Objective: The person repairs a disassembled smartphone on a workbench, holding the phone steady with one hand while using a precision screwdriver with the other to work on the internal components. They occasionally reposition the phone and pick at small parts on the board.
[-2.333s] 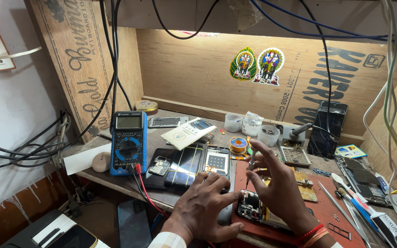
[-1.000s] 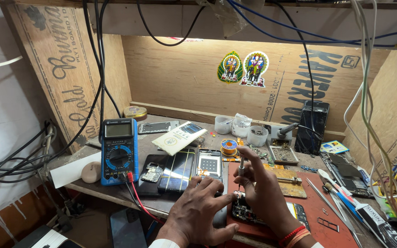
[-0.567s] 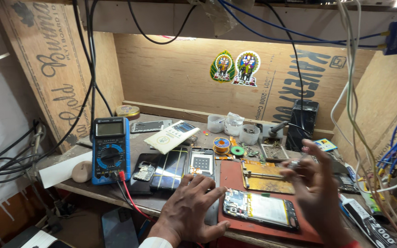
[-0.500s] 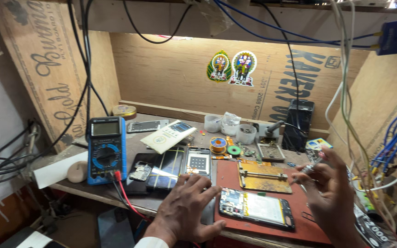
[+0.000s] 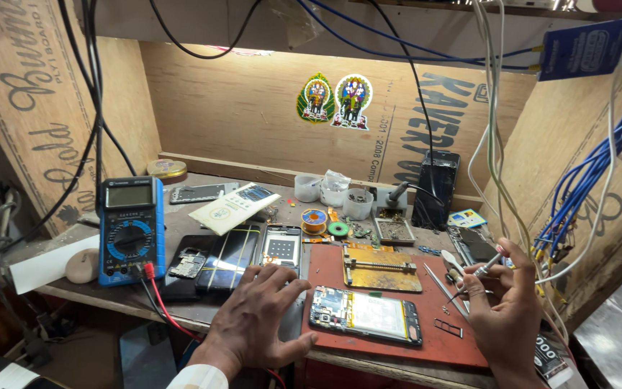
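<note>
Left hand (image 5: 260,317): lay palm down at the near bench edge, fingers spread, holding nothing, just left of the opened phone (image 5: 366,315). Opened phone: lay flat on the red mat (image 5: 397,346), circuit board and battery exposed. Right hand (image 5: 507,302): raised at the mat's right edge, fingers pinching a small screwdriver (image 5: 478,274), tip angled down-left. Tweezers (image 5: 446,290): lay beside it. Metal holding jig (image 5: 381,268): behind the phone. Blue multimeter (image 5: 131,229): far left, red lead trailing. Three small white cups (image 5: 334,194): near the back wall.
</note>
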{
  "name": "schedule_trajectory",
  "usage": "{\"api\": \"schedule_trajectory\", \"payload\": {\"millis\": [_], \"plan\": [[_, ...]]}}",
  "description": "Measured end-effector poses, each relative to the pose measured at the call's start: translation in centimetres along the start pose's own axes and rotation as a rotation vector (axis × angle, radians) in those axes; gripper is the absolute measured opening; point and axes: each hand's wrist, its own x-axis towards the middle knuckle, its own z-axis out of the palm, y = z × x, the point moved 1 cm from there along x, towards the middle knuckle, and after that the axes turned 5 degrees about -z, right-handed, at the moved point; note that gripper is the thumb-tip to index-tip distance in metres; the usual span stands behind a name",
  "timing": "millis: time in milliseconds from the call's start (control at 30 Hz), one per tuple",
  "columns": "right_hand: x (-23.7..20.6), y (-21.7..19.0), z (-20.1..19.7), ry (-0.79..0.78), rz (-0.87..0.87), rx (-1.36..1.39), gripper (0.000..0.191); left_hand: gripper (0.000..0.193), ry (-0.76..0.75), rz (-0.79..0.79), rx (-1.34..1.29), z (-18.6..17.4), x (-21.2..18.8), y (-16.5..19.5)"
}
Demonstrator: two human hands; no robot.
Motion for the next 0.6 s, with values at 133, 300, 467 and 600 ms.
{"api": "schedule_trajectory", "payload": {"millis": [133,300,467,600], "plan": [[0.08,0.02,0.02,-0.016,0.028,-0.048,0.066,0.070,-0.072,-0.063,-0.007,0.13,0.02,-0.16],[0.21,0.22,0.18,-0.048,0.031,-0.034,0.064,0.070,-0.044,-0.045,0.002,0.07,0.10,-0.16],[0.11,0.47,0.14,-0.015,0.045,0.056,0.066,0.069,-0.083,-0.072,-0.012,0.08,0.16,-0.19],[0.21,0.57,0.21,0.006,0.050,0.153,0.067,0.069,-0.091,-0.073,-0.024,0.01,0.18,-0.09]]}}
